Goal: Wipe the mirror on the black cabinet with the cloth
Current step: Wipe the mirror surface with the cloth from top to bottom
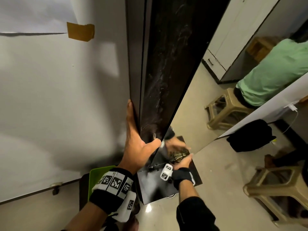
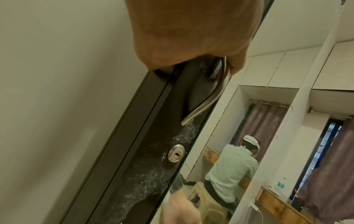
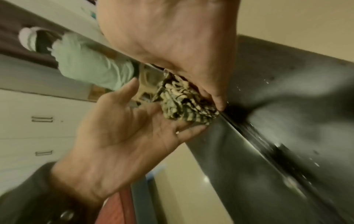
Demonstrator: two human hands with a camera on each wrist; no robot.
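Observation:
The black cabinet door (image 1: 160, 72) carries a tall mirror (image 1: 208, 105) on its front. My left hand (image 1: 138, 140) holds the door's left edge, fingers along the side and thumb round the front by the metal handle (image 2: 208, 97). In the left wrist view that hand (image 2: 184, 34) covers the handle's top, above the keyhole (image 2: 176, 153). Low on the mirror my right hand (image 1: 183, 162) holds a bunched, striped cloth (image 1: 176, 155) against the glass. The right wrist view shows the hand (image 3: 172, 45), the cloth (image 3: 184, 103) and the hand's reflection below it.
A white wall (image 1: 50, 97) stands close on the left. A green tray (image 1: 98, 174) sits low by my left wrist. To the right are a beige plastic stool (image 1: 275, 189) and a black bag (image 1: 250, 135) on the floor. A seated person in a green shirt (image 1: 275, 72) shows in the mirror.

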